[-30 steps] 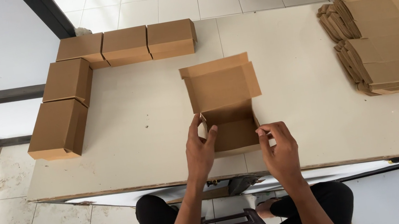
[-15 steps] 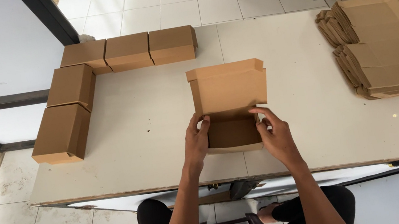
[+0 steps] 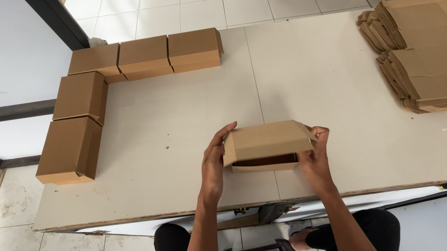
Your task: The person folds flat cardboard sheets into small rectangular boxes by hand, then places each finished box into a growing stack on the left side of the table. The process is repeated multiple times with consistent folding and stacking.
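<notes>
Head: both hands (image 3: 215, 166) grip box (image 3: 266, 142) (lid ajar) — fingers curled.

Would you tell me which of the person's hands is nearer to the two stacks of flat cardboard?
Right. The right hand is on the box's side facing the stacks; the left hand holds the far side.

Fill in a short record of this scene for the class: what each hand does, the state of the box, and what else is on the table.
Left hand: grips the left end of the box
Right hand: grips its right end
Box: lid folded down, front gap not yet shut
Table: pale, bears all the cardboard
Closed boxes: five, in an L at far left
Flat blanks: two stacks at far right
</notes>
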